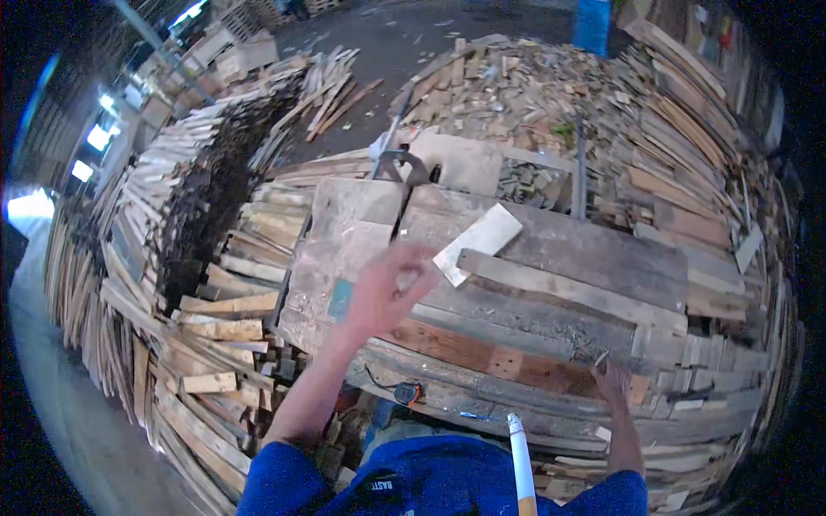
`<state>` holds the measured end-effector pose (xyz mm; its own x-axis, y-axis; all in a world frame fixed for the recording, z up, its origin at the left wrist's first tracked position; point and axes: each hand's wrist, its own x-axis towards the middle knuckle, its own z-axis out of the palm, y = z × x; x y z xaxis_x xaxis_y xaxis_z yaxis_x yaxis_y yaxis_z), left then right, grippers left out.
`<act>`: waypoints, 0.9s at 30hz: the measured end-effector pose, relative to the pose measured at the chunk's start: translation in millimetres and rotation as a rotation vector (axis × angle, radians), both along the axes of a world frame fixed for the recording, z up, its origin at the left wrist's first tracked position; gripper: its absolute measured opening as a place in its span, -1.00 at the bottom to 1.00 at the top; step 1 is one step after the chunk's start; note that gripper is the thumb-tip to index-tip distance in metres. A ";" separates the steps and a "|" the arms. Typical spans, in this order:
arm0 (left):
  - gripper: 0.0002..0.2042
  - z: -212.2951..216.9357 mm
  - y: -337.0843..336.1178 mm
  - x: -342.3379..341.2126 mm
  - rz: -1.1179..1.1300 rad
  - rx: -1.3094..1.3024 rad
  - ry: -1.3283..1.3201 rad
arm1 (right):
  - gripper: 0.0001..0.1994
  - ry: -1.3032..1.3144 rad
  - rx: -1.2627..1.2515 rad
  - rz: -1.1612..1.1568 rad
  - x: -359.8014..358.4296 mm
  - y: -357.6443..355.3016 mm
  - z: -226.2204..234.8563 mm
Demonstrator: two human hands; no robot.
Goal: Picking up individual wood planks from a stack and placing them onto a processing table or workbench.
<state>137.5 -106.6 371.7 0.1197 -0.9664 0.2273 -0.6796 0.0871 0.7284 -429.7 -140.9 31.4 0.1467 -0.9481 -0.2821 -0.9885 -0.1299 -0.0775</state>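
Here, biggest first:
Wood piles: heaps of old boards (662,163) and stacked planks (146,284) stand all around the bench, on the left, the far side and the right.
Bench: a big bench (551,249) made of grey and brown boards fills the middle.
Long board: a long grey board (568,288) lies across the right half of the bench top.
Pale board: a short pale board (478,242) lies tilted near the middle of the bench, its near end just beside the left hand.
Left hand: the left hand (385,292) is raised over the left part of the bench, fingers spread apart and holding nothing.
Right hand: the right hand (613,381) rests on the front edge of the bench at the right; I cannot tell if it grips anything.
Stick: a white stick (521,460) pokes up by the front edge.
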 end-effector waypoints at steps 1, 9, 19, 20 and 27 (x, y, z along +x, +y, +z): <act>-0.65 -22.2 18.0 6.5 0.049 0.147 0.047 | -0.43 0.054 0.097 0.083 -2.0 -11.0 6.6; -0.67 -192.9 235.3 129.6 0.528 0.648 -0.256 | -0.30 -0.020 0.691 -0.226 0.2 149.8 86.2; -0.60 -226.4 278.9 114.7 0.538 0.558 -0.428 | -0.40 -0.457 0.646 -0.156 206.3 152.1 21.8; -0.59 -231.0 280.8 118.0 0.529 0.548 -0.412 | -0.41 -0.570 0.565 -0.100 248.5 123.2 18.2; -0.53 -239.2 294.2 128.0 0.584 0.395 -0.435 | -0.54 -2.241 0.568 0.767 684.8 -107.8 339.1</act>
